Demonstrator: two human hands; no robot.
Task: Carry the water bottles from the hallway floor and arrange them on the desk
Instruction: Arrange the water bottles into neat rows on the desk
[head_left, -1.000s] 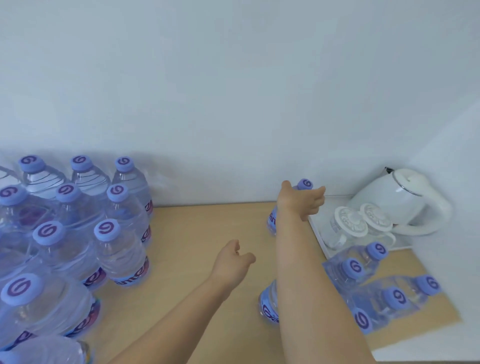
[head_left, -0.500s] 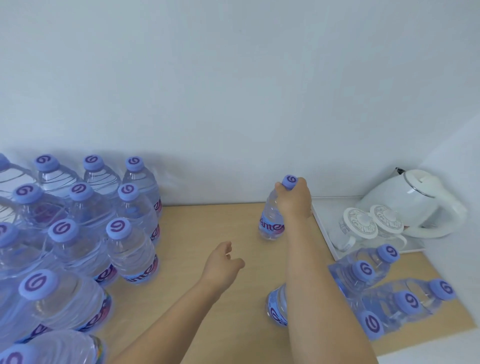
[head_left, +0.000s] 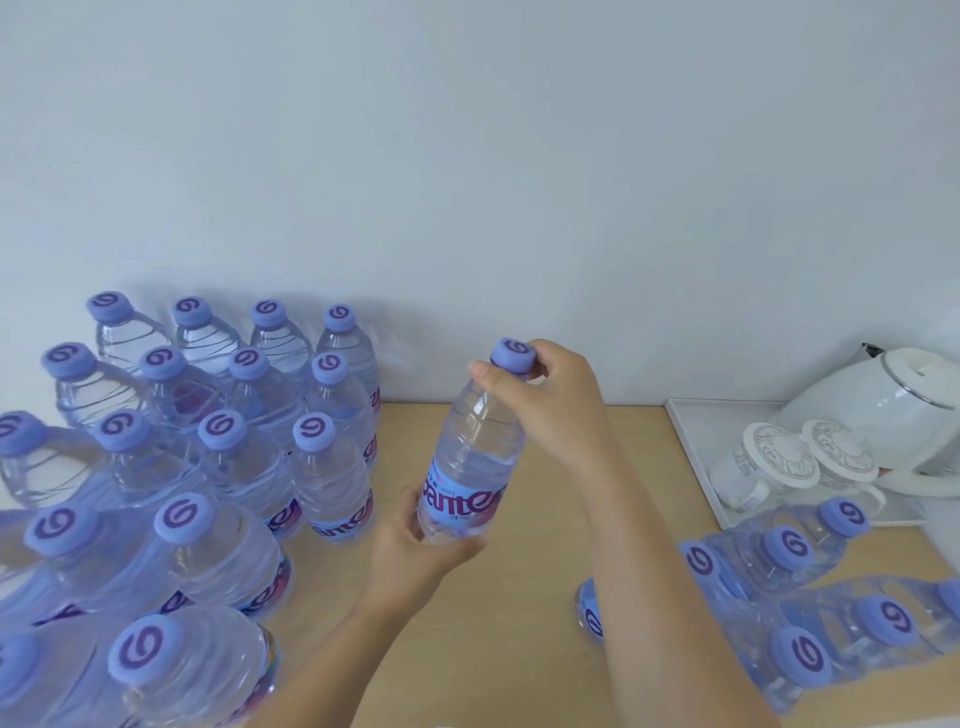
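Bottles (head_left: 171, 670) stand nearest the camera, left of the held bottle, upright with purple caps bearing a darker swirl mark. Right of the held bottle and equally near, a shrink-wrapped pack (head_left: 810, 618) lies on the desk (head_left: 566, 493); one more bottle base (head_left: 589, 613) shows partly behind the right forearm.

Held bottle (head_left: 470, 467) is the item in hand, lifted clear of the desk and tilted, cap leaning away. Left hand (head_left: 415, 558) grips its base from below, fingers curled round the lower label. Right hand (head_left: 550, 400) pinches the neck just under the cap (head_left: 513, 355), thumb on one side, fingers on the other.

Step in hand, by judgement: moving a single bottle across to the ordered block (head_left: 234, 415) left of it, which stands in rows back toward the wall. Next move calls for bringing the bottle upright, setting it down just beside the block's nearest right-hand bottle (head_left: 332, 483) without knocking that row, then letting go with both hands. Task appears well advanced; the pack is not yet sorted.

Writing: held bottle's blue label reads "ante" in magenta letters, partly covered; full brand cannot be read. Same lettering shows in fragments on neighbouring labels.

Farthest, right of the held bottle: white tray (head_left: 691, 441) with kettle (head_left: 893, 410) and two lidded cups (head_left: 810, 457).
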